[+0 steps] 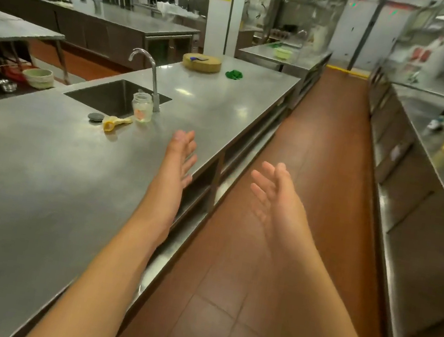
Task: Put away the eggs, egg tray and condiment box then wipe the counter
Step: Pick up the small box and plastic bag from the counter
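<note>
Neither grip holds anything: our left hand (pixel 180 158) hangs over the near edge of the bench (pixel 36 181) with fingers straight and spread, and our right hand (pixel 270 194) hangs over the floor (pixel 305 153) of the aisle, palm turned inward, fingers likewise loose and wide.

From the head view, we see no eggs, no egg tray and no condiment box anywhere on the bench, so we judge the putting-away part done or nearly so. What lies on the steel is a jar (pixel 142 107) just beside the tap (pixel 153 80) at the rim of the sink (pixel 115 97), a yellow tool (pixel 115 123) and a dark plug (pixel 96 116) near it, and farther off a round board (pixel 201 62) with a green cloth (pixel 234 74) just beside it. A second bench on the far right carries bottles, too blurred for us to name.

We take the step in hand to be the wiping, not yet begun, since neither hand has a cloth. The next move, as we judge it, calls for walking along the aisle to the green cloth, well apart from both hands, taking it up in one hand and drawing it across the steel, working round the jar and the small things by the sink.
</note>
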Demonstrator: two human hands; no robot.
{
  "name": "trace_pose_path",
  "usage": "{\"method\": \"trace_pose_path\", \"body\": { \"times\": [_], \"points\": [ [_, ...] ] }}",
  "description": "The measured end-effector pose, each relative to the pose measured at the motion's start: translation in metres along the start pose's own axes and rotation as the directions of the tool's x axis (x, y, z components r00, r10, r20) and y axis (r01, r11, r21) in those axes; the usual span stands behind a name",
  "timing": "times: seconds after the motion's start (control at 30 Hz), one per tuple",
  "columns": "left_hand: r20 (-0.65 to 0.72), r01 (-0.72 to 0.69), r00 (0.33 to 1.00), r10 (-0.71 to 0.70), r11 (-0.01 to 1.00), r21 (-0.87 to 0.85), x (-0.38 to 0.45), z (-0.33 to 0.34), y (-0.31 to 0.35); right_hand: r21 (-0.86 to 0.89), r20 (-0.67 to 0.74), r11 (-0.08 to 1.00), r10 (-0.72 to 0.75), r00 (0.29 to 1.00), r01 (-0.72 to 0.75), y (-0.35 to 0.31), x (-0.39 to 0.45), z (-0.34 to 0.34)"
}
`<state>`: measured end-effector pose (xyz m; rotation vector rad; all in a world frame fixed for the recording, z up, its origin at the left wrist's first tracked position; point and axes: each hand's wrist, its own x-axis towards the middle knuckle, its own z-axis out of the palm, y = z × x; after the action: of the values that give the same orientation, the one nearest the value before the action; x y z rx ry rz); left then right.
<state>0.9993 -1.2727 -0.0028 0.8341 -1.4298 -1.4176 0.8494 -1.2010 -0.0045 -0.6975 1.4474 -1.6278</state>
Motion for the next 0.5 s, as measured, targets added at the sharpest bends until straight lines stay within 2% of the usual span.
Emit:
{"method": "trace_pose_path", "body": {
  "times": [0.27,0.5],
  "points": [
    [0.282,0.016,0.959,0.018,0.993,-0.117,-0.046,0.090,0.029,-0.017,-0.309,0.983,-0.180,0.934,0.184,-0.039,-0.079,-0.080],
    [0.469,-0.036,0.876,0.109,0.986,-0.162,-0.097,0.172,0.076,0.028,-0.443,0.940,-0.293,0.847,0.340,-0.075,-0.158,-0.151]
  ]
}}
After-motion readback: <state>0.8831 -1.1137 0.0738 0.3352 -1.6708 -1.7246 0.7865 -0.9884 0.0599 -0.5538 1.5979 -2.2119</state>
